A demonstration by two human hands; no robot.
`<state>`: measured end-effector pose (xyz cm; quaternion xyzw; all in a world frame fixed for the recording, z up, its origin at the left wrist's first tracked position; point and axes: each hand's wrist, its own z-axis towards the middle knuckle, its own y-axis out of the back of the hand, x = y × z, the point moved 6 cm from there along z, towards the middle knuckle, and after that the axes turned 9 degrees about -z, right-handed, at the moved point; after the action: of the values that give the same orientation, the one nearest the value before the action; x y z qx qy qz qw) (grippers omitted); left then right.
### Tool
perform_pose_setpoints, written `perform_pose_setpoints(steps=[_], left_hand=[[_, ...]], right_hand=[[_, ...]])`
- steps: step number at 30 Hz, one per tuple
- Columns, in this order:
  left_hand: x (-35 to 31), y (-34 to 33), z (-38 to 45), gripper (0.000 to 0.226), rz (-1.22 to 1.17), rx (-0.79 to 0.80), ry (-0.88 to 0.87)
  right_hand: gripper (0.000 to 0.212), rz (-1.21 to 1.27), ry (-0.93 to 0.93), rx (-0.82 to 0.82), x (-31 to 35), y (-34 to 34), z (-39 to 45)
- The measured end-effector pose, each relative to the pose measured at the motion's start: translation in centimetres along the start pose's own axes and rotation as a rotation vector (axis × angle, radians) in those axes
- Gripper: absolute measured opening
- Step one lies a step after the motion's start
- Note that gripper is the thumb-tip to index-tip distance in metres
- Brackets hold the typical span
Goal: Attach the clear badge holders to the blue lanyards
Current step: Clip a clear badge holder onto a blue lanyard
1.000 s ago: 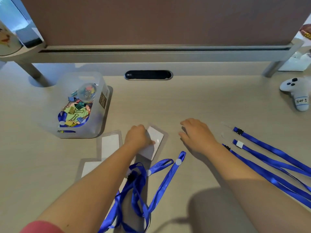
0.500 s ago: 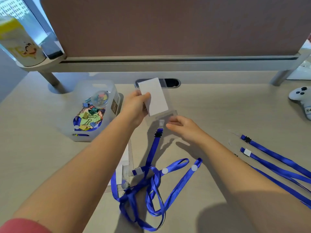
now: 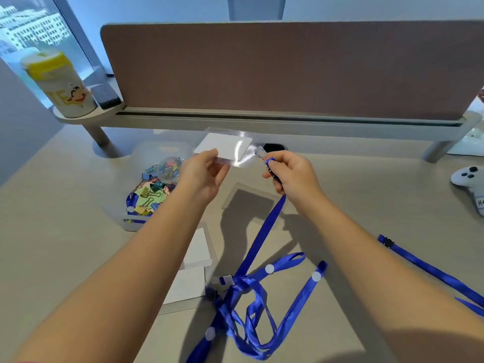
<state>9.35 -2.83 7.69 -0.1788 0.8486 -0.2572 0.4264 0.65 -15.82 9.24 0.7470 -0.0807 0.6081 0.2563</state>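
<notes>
At far left I note a yellow-and-white canister [image 3: 59,85] standing on the rounded end of the desk shelf [image 3: 235,121], with a dark block [image 3: 106,96] just beside it. Below, on the desk [image 3: 52,244], a translucent bin [image 3: 146,189] holds coloured binder clips. My left hand [image 3: 203,174] is raised above the desk and pinches the near edge of a clear badge holder [image 3: 225,150] containing a white card, thumb on top, fingers curled beneath. Under the left forearm, more badge holders [image 3: 193,271] with white cards lie flat on the desk. My right hand [image 3: 292,174] grips the clip end of a blue lanyard [image 3: 262,231]; the clip sits just beside the holder's tab, and I cannot tell whether it is engaged. The strap runs down to a tangle of blue lanyards [image 3: 251,305] on the desk. Further right, loose lanyards [image 3: 429,268] lie apart. A white game controller [image 3: 471,184] rests at far right.
</notes>
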Motion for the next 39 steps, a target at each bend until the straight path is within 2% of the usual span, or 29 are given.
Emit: perform_pose_setpoints(steps=[2,4,7,11,14,17,19,21,23,27,32,36,39], left_hand=[[-0.3,0.1,0.0,0.012,-0.016,-0.026,-0.003],[-0.9,0.1,-0.1,0.013,0.009,-0.060,-0.035],[-2.3,0.1,-0.3,0.011,0.101,-0.119,-0.104],[-3.6,0.0,-0.5,0.020,0.205,-0.110,-0.099],[-3.6,-0.3,-0.9,0.012,0.236,-0.066,-0.036],[-3.4,-0.8,-1.4,0.024,0.300,0.028,-0.045],[-3.6,-1.5,-2.0,0.029,0.462,0.103,-0.192],[-4.0,-2.4,-2.9,0.026,0.709,0.190,-0.440],[-3.9,-3.2,-3.7,0.024,0.902,0.286,-0.610],[-3.1,-3.5,-4.2,0.031,1.155,0.342,-0.717],[-3.0,-4.1,-4.6,0.040,1.399,0.309,-0.780],[-3.0,-4.9,-5.1,0.045,1.669,0.306,-0.891],[-3.0,-5.1,-5.3,0.045,1.768,0.320,-0.935]], right_hand=[[0.025,-0.141,0.100,-0.033,1.7,0.3,0.1],[0.028,-0.420,0.212,-0.081,3.2,0.8,0.1],[0.022,-0.778,0.350,-0.109,4.9,0.8,0.0],[0.028,-0.954,0.384,-0.038,6.0,0.2,0.0],[0.026,-0.883,0.357,0.019,6.3,-0.1,0.2],[0.020,-0.719,0.275,0.074,6.2,-0.5,0.8],[0.021,-0.595,0.198,0.115,5.9,-0.8,1.0],[0.021,-0.487,0.126,0.140,5.6,-1.0,1.1],[0.025,-0.392,0.081,0.145,5.3,-1.0,1.1],[0.025,-0.265,0.011,0.162,5.1,-1.0,0.7],[0.020,-0.333,0.052,0.113,5.0,-0.8,0.4],[0.023,-0.500,0.195,0.055,5.5,-1.1,0.2],[0.025,-0.574,0.293,0.058,5.8,-1.7,-0.3]])
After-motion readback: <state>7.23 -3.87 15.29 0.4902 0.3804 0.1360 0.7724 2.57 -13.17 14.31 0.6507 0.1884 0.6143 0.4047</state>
